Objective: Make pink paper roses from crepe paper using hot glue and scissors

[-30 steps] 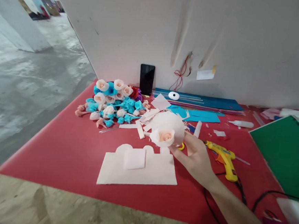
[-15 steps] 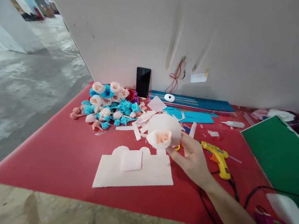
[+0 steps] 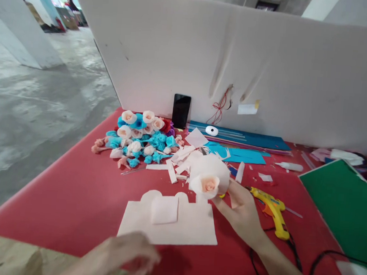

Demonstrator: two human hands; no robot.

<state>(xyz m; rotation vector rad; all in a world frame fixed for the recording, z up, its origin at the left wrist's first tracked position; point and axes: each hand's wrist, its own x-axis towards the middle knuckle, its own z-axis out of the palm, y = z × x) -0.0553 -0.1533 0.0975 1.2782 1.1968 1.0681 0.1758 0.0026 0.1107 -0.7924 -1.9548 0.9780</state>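
Observation:
My right hand [image 3: 243, 212] is closed on a cream paper rose [image 3: 209, 185] with a peach centre, held above the table. A large pale round petal piece [image 3: 213, 165] shows behind the bloom; I cannot tell whether it is attached. My left hand [image 3: 130, 254], smeared by motion, hovers near the front edge with its fingers seemingly curled; whether it holds anything is unclear. Between the hands lies a cut cream sheet [image 3: 191, 233] with rounded tabs along its far edge. On it rests a small pale folded square [image 3: 165, 210].
Blue, cream and pink paper flowers [image 3: 154, 141] are heaped at the back left. Pale scraps [image 3: 182, 154] lie behind the rose. A yellow glue gun [image 3: 275, 208] with a black cable lies right of my right hand, near a green board [image 3: 343, 201]. A phone [image 3: 181, 111] leans against the white panel.
My left hand has come into view at the bottom. My right hand still holds the rose. The view has tilted up, so the table sits lower and slightly further right.

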